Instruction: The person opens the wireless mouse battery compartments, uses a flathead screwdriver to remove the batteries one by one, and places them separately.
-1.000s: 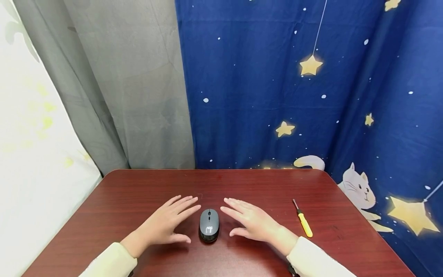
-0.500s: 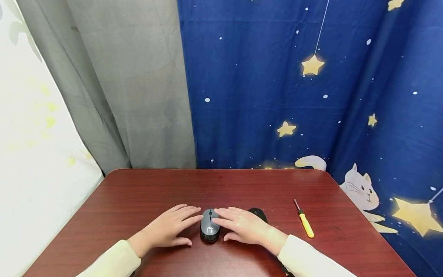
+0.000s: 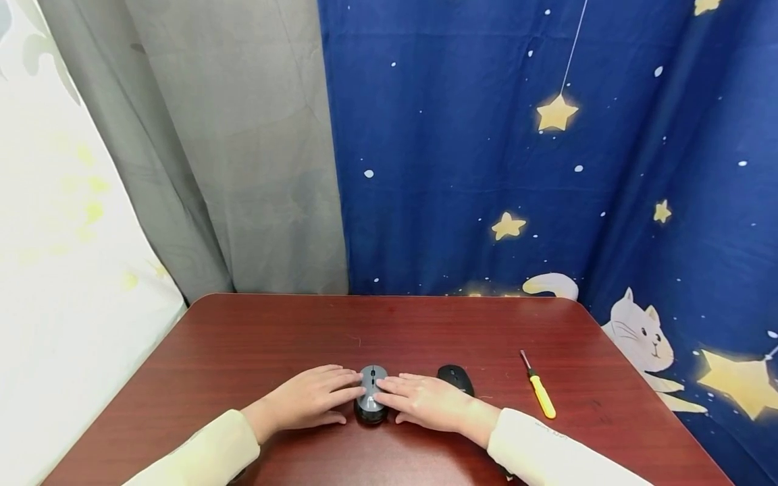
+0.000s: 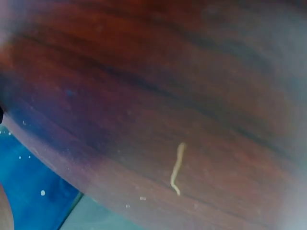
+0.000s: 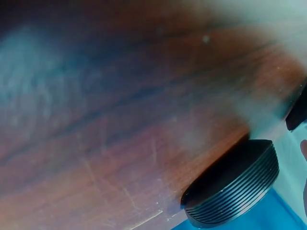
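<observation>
While flat, grey mouse point(image 3: 369, 403) lengthwise, nose away.

Left sleeve point(image 3: 197, 453): one, lower left of the frame; was long, pale cream with a slight yellow cast, and ended at the wrist in a broad opening. Right sleeve point(image 3: 556, 453): one, lower right of the frame; was similar in cut, whiter towards the bottom edge, and bore a thin, illegible marking point(image 3: 550, 432) along its upper side. Dark fittings: two, small, partly hidden; one showed beneath each sleeve's end. Left grip point(image 3: 313, 399) and right grip point(image 3: 427, 403): both were bare.
</observation>
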{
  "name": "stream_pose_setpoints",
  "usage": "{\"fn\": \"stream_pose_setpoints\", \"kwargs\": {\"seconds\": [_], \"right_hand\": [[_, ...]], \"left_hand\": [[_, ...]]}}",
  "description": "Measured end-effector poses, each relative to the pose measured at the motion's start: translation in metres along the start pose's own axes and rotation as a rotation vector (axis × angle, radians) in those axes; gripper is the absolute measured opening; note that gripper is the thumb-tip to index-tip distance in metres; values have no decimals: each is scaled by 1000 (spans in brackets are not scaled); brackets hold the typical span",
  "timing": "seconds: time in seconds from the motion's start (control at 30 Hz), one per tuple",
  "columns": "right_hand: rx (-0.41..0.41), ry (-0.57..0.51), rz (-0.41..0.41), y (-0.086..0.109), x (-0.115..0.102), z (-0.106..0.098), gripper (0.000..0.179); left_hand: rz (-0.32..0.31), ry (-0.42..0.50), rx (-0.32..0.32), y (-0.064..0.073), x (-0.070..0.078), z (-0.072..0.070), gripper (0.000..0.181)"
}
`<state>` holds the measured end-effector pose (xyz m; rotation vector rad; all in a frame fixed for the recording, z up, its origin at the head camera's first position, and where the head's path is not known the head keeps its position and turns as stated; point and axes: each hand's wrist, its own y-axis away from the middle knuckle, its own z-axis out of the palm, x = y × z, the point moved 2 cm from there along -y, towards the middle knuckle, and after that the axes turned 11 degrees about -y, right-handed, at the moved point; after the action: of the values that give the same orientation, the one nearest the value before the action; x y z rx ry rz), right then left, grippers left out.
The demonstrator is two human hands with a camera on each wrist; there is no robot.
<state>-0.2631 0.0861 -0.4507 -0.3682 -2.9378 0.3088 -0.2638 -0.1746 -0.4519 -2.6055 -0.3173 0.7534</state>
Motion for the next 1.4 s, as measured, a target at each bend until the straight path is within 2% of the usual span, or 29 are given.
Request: {"fn": "stream_pose_setpoints", "kwargs": {"seconds": [0.17,0.43,0.57,0.73,1.07,1.4], "right_hand": [[-6,27,-32,-3,0,2,56],[-55,8,-19,-6,1,1,50],[-58,10,-19,-8,2,-1,48],[-32,70,-53,-8,3,-3,44],[57,157,-158,-7,6,1,37],[86,186,-176,-6,7,5,44]], "left_hand": [[34,-40,42,-1,2,5,61],[75,-88,97,-3,0,7,55],[90,-104,138,-4,-2,10,45],[107,-112,180,-6,-3,12,30],[146,-162,148,-11,-2,12,30],[138,-179,138,-8,-1,14,33]]}}
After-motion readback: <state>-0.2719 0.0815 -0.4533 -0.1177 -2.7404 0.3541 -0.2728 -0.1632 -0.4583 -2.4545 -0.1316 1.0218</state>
